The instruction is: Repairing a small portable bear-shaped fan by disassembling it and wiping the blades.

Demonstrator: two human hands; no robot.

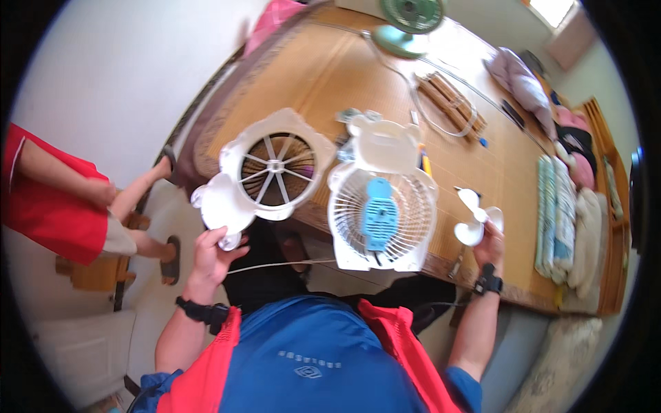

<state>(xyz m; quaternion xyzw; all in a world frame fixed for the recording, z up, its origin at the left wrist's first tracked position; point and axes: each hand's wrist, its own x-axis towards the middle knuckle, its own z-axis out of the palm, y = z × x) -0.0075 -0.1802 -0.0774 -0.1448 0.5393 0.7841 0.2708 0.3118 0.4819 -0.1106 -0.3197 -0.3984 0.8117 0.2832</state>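
Observation:
My left hand (213,251) grips a white plastic fan front cover (227,210) by its small bear-shaped end; its round opening has radial spokes. In my right hand (490,244) is a white three-bladed fan impeller (475,217), held off to the right above the table edge. Between my hands, at the table's near edge, rests the white fan rear housing (413,213) with a wire grille and a light blue motor casing (379,213), a bear-shaped top behind it. A white cable (275,264) runs below the housing. A yellow-handled tool (426,162) lies beside it.
A green fan (406,27), a rolled bamboo mat (447,103) and clear bags (344,141) are on the mat-covered table (275,76). Fabric rolls (558,213) and pillows (523,82) lie along the right. Another person in red (51,199) is at the left, by a wooden stool (93,275).

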